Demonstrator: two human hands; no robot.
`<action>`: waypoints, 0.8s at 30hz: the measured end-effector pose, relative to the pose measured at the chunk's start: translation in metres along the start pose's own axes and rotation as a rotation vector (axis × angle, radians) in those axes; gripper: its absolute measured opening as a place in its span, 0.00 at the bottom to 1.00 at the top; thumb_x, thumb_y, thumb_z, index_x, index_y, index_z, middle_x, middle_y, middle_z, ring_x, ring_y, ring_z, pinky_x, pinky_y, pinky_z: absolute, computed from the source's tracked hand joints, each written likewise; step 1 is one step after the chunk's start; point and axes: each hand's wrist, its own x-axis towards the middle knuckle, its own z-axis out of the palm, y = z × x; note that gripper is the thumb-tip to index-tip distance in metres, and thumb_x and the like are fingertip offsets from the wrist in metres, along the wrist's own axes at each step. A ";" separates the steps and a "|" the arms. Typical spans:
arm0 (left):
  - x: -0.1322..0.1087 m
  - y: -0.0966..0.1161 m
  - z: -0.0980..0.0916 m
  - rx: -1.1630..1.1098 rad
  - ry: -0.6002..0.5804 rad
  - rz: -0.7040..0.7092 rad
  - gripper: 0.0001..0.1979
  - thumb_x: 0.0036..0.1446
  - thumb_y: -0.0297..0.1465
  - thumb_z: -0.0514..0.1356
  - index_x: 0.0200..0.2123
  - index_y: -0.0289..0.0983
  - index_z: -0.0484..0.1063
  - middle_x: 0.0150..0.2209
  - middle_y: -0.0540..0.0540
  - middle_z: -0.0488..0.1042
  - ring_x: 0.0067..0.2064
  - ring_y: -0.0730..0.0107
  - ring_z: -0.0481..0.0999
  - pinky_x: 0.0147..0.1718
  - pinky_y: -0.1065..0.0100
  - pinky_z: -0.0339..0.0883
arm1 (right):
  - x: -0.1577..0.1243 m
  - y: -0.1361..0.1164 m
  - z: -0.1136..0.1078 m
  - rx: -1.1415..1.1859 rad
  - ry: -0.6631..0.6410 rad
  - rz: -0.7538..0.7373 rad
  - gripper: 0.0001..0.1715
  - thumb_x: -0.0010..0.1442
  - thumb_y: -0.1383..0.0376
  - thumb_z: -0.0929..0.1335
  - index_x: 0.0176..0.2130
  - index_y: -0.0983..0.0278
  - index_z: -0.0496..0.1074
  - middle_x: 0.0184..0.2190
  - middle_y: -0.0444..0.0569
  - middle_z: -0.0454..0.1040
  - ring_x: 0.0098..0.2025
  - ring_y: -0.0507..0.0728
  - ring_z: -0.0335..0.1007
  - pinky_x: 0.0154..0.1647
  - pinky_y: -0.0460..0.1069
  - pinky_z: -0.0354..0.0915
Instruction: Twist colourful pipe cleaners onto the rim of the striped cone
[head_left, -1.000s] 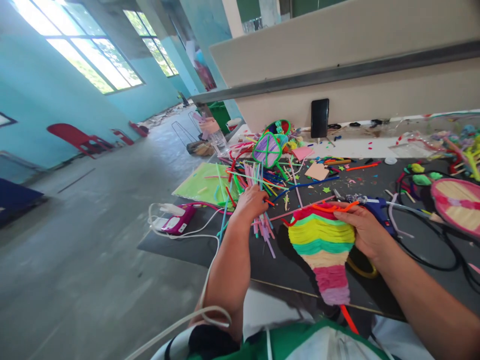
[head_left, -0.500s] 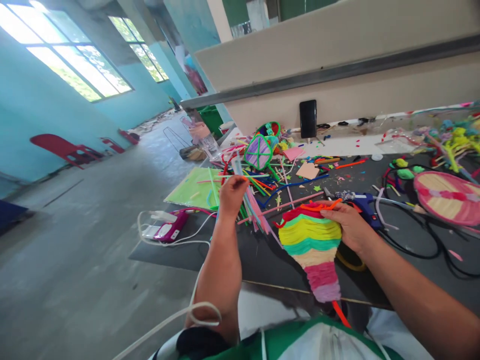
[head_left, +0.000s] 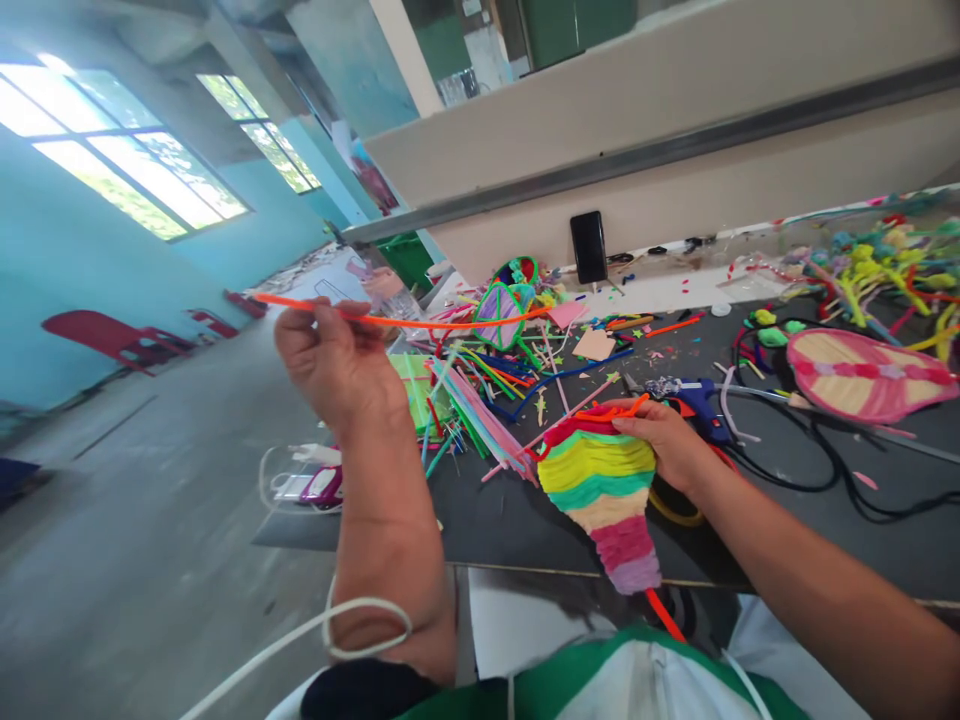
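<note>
My left hand [head_left: 337, 350] is raised at the left, fingers pinched around an orange pipe cleaner [head_left: 465, 325] that stretches out to the right over the table. In my right hand [head_left: 660, 435] is a striped pipe-cleaner craft piece [head_left: 600, 490], held by its upper right edge. Its bands run red, green, yellow, teal, beige, dark pink and mauve, narrowing downward to an orange-red stem [head_left: 665, 615]. Short orange pieces lie along its top edge near my thumb. My right fingers behind the piece are partly hidden.
A pile of loose pipe cleaners [head_left: 480, 400] lies ahead on the dark table. A blue glue gun [head_left: 701, 408] with cables lies right of my hand, near a pink-and-beige oval piece [head_left: 862, 375]. A black phone [head_left: 589, 247] leans on the back board. A purple power strip [head_left: 322, 487] sits at left.
My left hand has moved left and up, drawing the orange pipe cleaner out into a long line. My right hand still holds the striped piece; the view has shifted slightly.
</note>
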 end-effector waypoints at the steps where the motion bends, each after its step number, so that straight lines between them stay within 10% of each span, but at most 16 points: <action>1: -0.002 0.007 0.002 0.056 -0.057 0.020 0.11 0.63 0.40 0.53 0.42 0.39 0.64 0.33 0.55 0.72 0.34 0.79 0.73 0.30 0.70 0.61 | -0.001 -0.001 0.000 -0.009 -0.002 -0.003 0.21 0.41 0.65 0.76 0.39 0.62 0.77 0.31 0.49 0.81 0.33 0.60 0.77 0.40 0.55 0.69; 5: -0.030 0.041 0.014 0.231 -0.354 0.115 0.07 0.64 0.37 0.52 0.42 0.48 0.69 0.33 0.56 0.72 0.36 0.76 0.73 0.33 0.66 0.65 | -0.003 -0.003 0.003 -0.031 -0.004 -0.014 0.21 0.41 0.65 0.76 0.38 0.63 0.77 0.32 0.51 0.81 0.34 0.60 0.77 0.40 0.56 0.69; 9: -0.068 0.066 0.026 0.387 -1.017 0.211 0.11 0.61 0.30 0.54 0.41 0.42 0.75 0.42 0.47 0.74 0.43 0.68 0.74 0.40 0.64 0.69 | -0.003 -0.002 0.004 -0.019 0.007 -0.032 0.18 0.41 0.66 0.75 0.37 0.63 0.77 0.33 0.50 0.81 0.34 0.59 0.77 0.41 0.55 0.68; 12: -0.087 0.070 0.027 0.475 -1.281 0.221 0.14 0.62 0.26 0.50 0.46 0.40 0.72 0.42 0.45 0.75 0.45 0.68 0.74 0.44 0.66 0.69 | -0.002 0.000 0.003 -0.008 -0.003 -0.032 0.19 0.41 0.66 0.76 0.37 0.63 0.77 0.33 0.49 0.81 0.34 0.59 0.77 0.41 0.55 0.68; 18: -0.094 0.061 0.017 0.665 -1.385 0.172 0.11 0.62 0.28 0.51 0.42 0.39 0.72 0.39 0.47 0.75 0.41 0.69 0.75 0.39 0.68 0.67 | -0.006 -0.001 0.006 -0.090 -0.004 -0.072 0.16 0.44 0.62 0.76 0.35 0.63 0.76 0.34 0.50 0.80 0.33 0.57 0.76 0.39 0.54 0.67; 24: -0.110 0.041 0.021 0.552 -1.234 -0.078 0.10 0.62 0.32 0.54 0.40 0.39 0.74 0.37 0.46 0.76 0.39 0.70 0.74 0.40 0.70 0.66 | -0.008 0.000 0.010 -0.115 0.015 -0.084 0.15 0.44 0.63 0.76 0.35 0.62 0.76 0.30 0.46 0.79 0.31 0.56 0.75 0.37 0.52 0.67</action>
